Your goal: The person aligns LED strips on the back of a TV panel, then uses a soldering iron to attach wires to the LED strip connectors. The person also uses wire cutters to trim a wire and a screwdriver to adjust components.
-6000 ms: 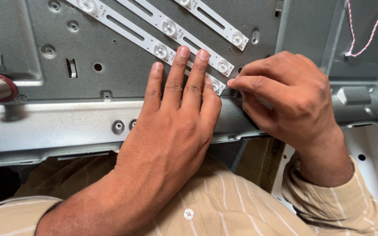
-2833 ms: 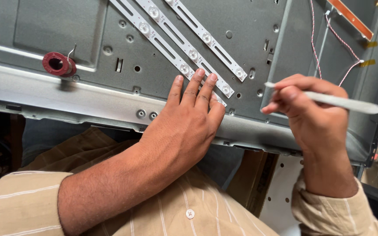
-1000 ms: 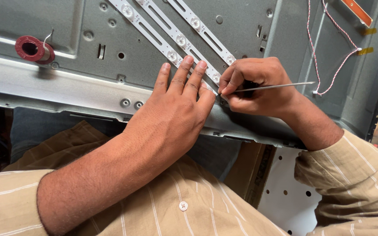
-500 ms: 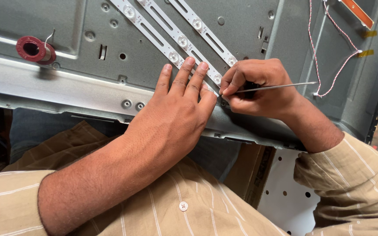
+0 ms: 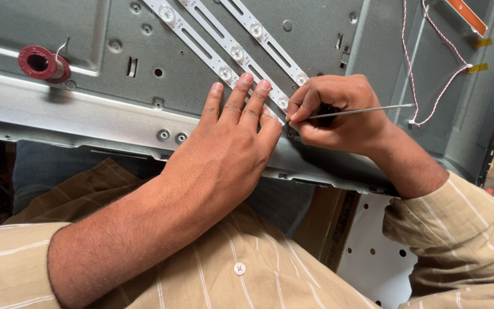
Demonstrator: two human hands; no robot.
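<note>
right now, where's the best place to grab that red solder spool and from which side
Probably by the round red flanges of the solder spool, pinched across its width from above. It lies flat on the grey metal panel, hole up; keep off the wire end sticking up on its right.

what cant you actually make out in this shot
Head view:
- Tip of the thin metal tool: hidden behind the right hand.
- Ends of the white light strips: covered by the left hand below, cut off by the top edge.
- Red-and-white wires: run off the top edge.
</note>
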